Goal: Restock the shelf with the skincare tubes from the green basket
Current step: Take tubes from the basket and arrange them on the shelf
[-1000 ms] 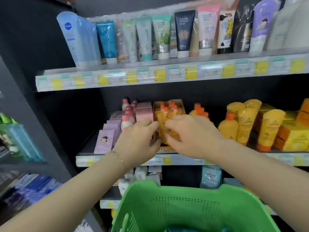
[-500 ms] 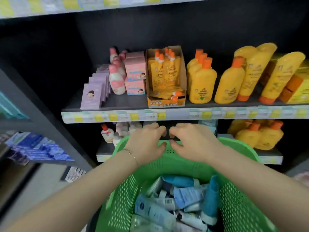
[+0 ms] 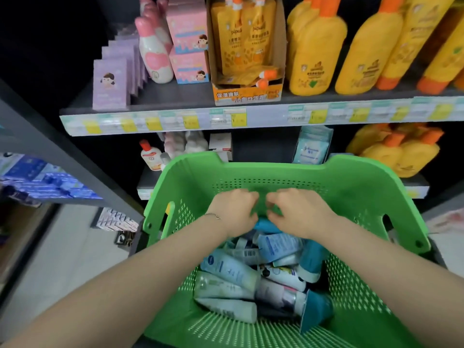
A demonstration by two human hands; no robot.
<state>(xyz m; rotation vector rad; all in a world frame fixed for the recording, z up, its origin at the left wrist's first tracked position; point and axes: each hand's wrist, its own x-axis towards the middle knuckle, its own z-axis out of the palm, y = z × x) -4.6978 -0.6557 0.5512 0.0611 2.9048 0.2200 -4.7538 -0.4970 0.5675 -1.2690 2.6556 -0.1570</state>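
Inside green basket (image 3: 364,197), both hands now lower vs 0.5 s ago, left hand (image 3: 236,212) & right hand (image 3: 298,214) curled over tubes (image 3: 231,270), grasp unclear

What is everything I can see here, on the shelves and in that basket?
green basket: one, green, bottom centre, below the shelves
skincare tubes: a jumbled pile, blue, white and teal, inside the basket
yellow bottles: several, yellow with orange caps, upper shelf right
pouch box: one, orange, upper shelf centre
pink boxes: two stacked, upper shelf
purple boxes: a row, upper shelf left
left hand: in the basket, above the tubes
right hand: beside it, fingers curled
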